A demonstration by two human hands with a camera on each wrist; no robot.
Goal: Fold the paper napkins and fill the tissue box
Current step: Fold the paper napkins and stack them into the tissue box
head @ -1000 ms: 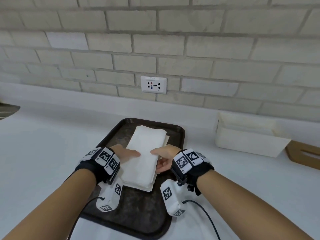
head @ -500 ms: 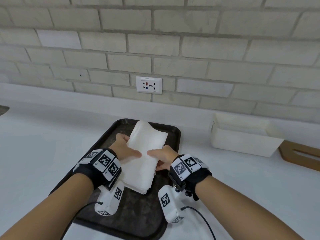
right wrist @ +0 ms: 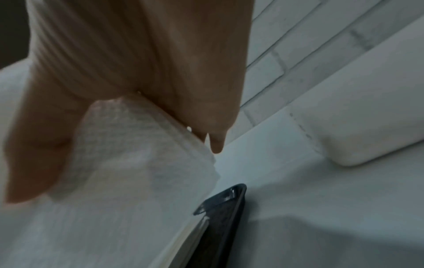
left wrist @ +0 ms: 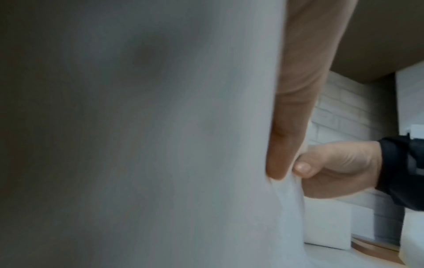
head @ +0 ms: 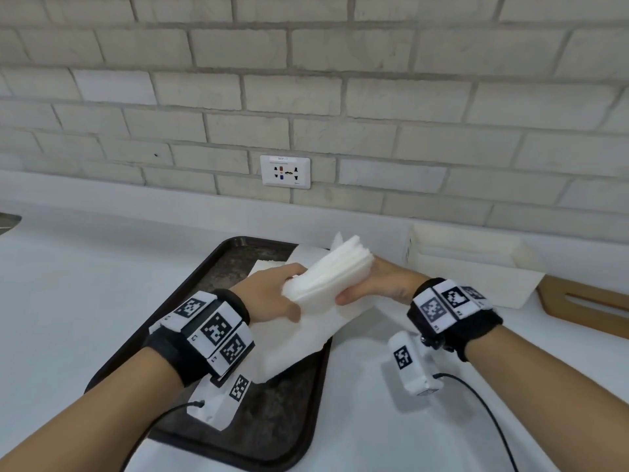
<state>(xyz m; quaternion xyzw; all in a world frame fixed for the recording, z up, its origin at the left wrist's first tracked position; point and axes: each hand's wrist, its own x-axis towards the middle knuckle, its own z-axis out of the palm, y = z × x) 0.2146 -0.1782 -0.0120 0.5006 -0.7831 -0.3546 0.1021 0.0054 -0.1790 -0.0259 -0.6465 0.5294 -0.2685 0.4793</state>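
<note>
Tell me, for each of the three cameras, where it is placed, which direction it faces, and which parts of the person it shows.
Head: worn on the head, looks forward and down at the tray, napkins and box; shows left hand, right hand, forearms.
Left wrist: looks along the left hand at the napkins; the right hand shows too.
Right wrist: looks along the right hand, in a grip on the napkins, past the tray to the box.
All three share the napkins and the box.

It looks like a kitchen: a white surface (head: 68, 301) under a brick wall (head: 306, 80), with a plug socket (head: 285, 172) on that wall.
</note>
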